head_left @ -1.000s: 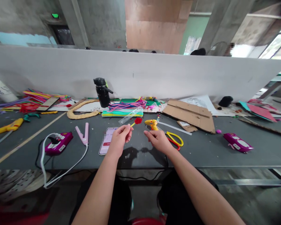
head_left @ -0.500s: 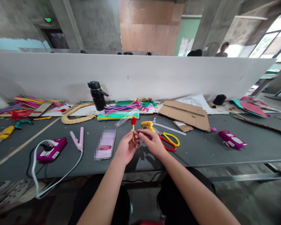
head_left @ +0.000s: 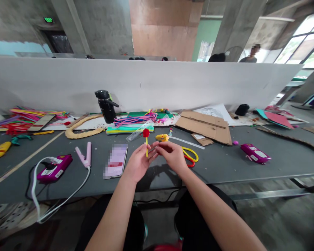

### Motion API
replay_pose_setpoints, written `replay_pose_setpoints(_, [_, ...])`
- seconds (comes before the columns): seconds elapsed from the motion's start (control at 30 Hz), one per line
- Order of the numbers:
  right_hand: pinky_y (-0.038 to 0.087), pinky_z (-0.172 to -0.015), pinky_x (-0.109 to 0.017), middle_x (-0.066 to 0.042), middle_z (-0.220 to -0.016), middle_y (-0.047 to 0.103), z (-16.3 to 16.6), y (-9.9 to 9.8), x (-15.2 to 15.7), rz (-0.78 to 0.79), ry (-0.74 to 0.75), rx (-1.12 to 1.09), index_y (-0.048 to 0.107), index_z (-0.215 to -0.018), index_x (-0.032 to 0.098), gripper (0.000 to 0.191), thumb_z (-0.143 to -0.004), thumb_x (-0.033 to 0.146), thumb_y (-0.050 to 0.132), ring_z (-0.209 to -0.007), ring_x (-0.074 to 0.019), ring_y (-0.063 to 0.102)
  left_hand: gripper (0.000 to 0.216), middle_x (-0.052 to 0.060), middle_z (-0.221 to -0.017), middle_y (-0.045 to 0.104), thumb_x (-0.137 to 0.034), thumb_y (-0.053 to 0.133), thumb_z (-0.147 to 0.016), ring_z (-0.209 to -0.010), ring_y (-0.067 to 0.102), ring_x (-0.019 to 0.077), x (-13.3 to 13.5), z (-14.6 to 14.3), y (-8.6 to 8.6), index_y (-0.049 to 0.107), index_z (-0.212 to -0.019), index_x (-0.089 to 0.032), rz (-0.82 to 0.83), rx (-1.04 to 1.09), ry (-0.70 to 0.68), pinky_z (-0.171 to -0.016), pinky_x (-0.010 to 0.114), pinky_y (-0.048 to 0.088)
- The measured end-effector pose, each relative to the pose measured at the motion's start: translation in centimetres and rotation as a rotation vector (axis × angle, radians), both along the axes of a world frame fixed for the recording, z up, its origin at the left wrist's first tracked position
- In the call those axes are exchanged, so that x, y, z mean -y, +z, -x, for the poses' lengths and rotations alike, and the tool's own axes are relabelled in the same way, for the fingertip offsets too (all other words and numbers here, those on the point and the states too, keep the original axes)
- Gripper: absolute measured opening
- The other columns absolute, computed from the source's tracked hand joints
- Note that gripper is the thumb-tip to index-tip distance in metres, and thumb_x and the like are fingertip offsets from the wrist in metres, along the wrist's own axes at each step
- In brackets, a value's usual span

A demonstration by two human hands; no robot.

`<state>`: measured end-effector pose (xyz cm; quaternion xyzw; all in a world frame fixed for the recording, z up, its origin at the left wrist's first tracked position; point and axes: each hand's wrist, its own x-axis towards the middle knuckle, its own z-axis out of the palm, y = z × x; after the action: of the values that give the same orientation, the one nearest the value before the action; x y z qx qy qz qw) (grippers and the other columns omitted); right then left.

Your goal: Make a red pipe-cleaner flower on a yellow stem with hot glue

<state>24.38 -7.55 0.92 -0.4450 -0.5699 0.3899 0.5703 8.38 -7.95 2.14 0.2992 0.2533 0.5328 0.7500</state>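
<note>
"How many hands are at work here?"

"Two. The left hand (head_left: 139,162), palm up just right of the phone (head_left: 119,158), grasps one red flower (head_left: 146,133) by its single yellow stem. The flower stands roughly upright over the counter (head_left: 217,169), right of the phone."

"And the right hand (head_left: 171,155)?"

"Farther right of the phone, its thumb and fingers bunched at the left hand's fingertips. I cannot tell whether it pinches anything."

"Which tools do you count around the phone?"

"One pair of scissors (head_left: 196,154) to its right, past both hands, with two handles, one yellow and one red. One yellow glue gun (head_left: 161,138), to its right and farther back, partly covered by the right hand. One clear ruler (head_left: 136,132), behind it and slightly right. One pink tool (head_left: 87,157) just left, its two arms spread."

"Purple blocks?"

"Two: one (head_left: 54,168) left of the phone, beyond the pink tool, the other (head_left: 255,153) well off to its right."

"Black bottles?"

"One bottle (head_left: 106,107), upright behind the phone."
</note>
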Motion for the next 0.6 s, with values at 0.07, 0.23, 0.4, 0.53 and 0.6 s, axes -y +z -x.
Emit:
replay_pose_setpoints(0.07, [0.06, -0.076, -0.037, -0.008, -0.085, 0.078, -0.4, 0.1, -0.2, 0.012, -0.012, 0.001, 0.077, -0.095, 0.018, 0.029, -0.083, 0.045, 0.075, -0.078, -0.0245, 0.074, 0.018, 0.013, -0.122, 0.074, -0.03, 0.073, -0.089, -0.116, 0.07, 0.0283, 0.0, 0.6, 0.4, 0.065, -0.081, -0.016, -0.025, -0.018, -0.015, -0.096, 0.043, 0.057])
replay_pose_setpoints(0.23, [0.05, -0.056, -0.029, 0.0, -0.063, 0.062, -1.0, 0.5, -0.3, -0.002, -0.096, 0.077, 0.063, -0.077, 0.021, 0.036, -0.09, 0.055, 0.066, -0.057, -0.017, 0.06, 0.019, 0.011, -0.134, 0.07, -0.032, 0.071, -0.091, -0.127, 0.064, 0.0315, -0.1, 2.6, 1.2, 0.064, -0.082, -0.018, -0.043, -0.035, -0.011, -0.099, 0.047, 0.056])
replay_pose_setpoints(0.4, [0.041, -0.051, -0.028, 0.002, -0.044, 0.047, -1.0, 0.3, -0.1, 0.051, -0.034, 0.075, 0.045, -0.053, 0.022, 0.061, -0.098, 0.062, 0.048, -0.044, -0.0129, 0.049, 0.016, 0.009, -0.118, 0.075, -0.027, 0.068, -0.093, -0.103, 0.073, 0.0216, 0.1, 3.3, 1.3, 0.063, -0.08, -0.018, 0.021, 0.069, 0.003, -0.085, 0.034, 0.06])
replay_pose_setpoints(0.53, [0.055, -0.07, -0.028, -0.007, -0.091, 0.075, -0.4, 0.7, 0.4, 0.048, 0.298, -0.065, 0.075, -0.092, 0.018, 0.037, -0.092, 0.054, 0.066, -0.081, -0.0179, 0.07, 0.016, 0.002, -0.081, 0.067, -0.021, 0.062, -0.094, -0.057, 0.057, 0.0089, 0.4, 2.5, 1.3, 0.061, -0.079, -0.017, 0.013, 0.188, -0.059, -0.054, 0.021, 0.048])
replay_pose_setpoints(0.6, [0.058, -0.082, -0.031, -0.009, -0.121, 0.072, -0.1, 0.9, 0.9, 0.084, 0.472, -0.136, 0.071, -0.121, 0.022, 0.042, -0.087, 0.047, 0.075, -0.103, -0.0211, 0.07, 0.02, 0.001, -0.075, 0.06, -0.02, 0.056, -0.097, -0.054, 0.051, 0.0086, 0.6, 2.0, 1.3, 0.059, -0.078, -0.016, -0.03, 0.211, -0.081, -0.051, 0.021, 0.045])
